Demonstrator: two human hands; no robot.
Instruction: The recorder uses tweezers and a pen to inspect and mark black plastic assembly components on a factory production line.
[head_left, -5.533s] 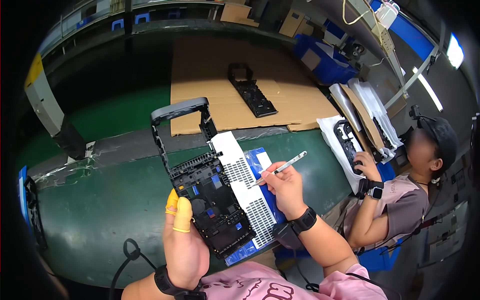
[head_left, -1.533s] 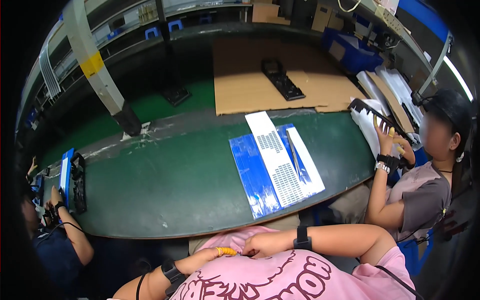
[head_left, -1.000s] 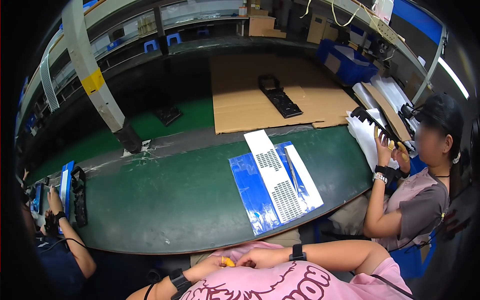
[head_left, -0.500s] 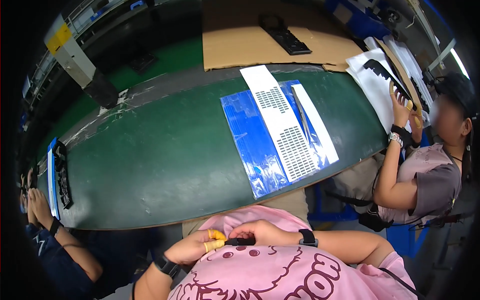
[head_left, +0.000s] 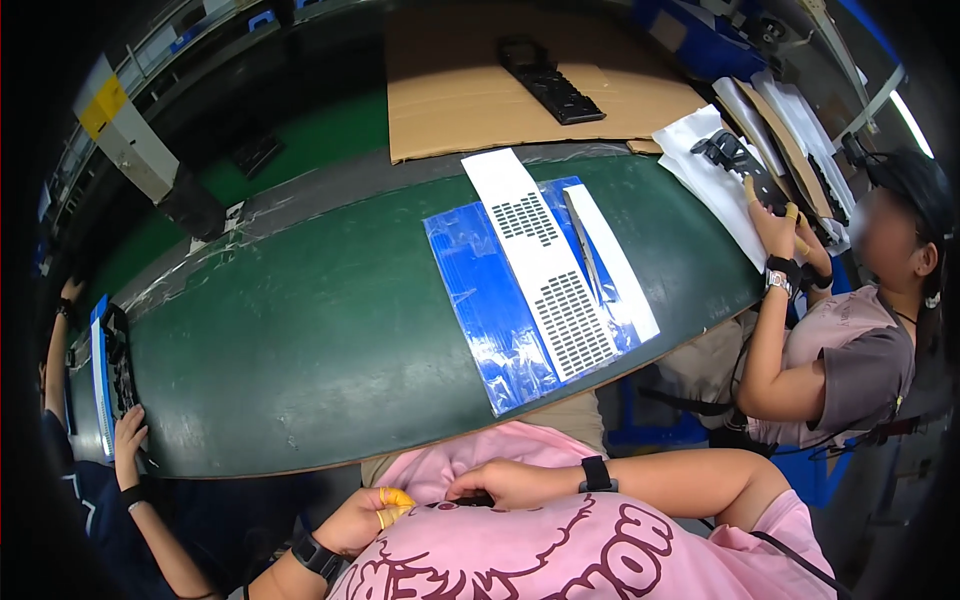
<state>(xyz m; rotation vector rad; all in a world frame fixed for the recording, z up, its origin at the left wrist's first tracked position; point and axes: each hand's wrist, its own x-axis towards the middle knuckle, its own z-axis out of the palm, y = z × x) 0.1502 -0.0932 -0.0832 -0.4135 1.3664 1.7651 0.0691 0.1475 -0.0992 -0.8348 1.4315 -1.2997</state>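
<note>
Low in front of my pink shirt, my left hand [head_left: 365,518] is closed, with yellow finger covers on its thumb and forefinger tips pressed together. What lies between them, if anything, is too small to make out. Just to its right, my right hand [head_left: 515,483] curls its fingers round a small black piece [head_left: 472,501], mostly hidden by the hand and shirt. Beyond both hands, on the green table [head_left: 290,350], lies a blue plastic sheet [head_left: 470,290]. A white sheet of small dark labels [head_left: 555,290] and metal tweezers [head_left: 586,252] rest on it.
Cardboard [head_left: 440,120] at the back bears a long black plastic part [head_left: 555,88]. At right a co-worker holds a black part [head_left: 745,165] over white sheets. Another person's hand [head_left: 129,436] touches a black part [head_left: 118,350] at the left table end.
My hands have moved apart; the left has shifted left and down, off the black piece that both were at. The right co-worker's part has turned, and a left neighbour's hand has reached the black part.
</note>
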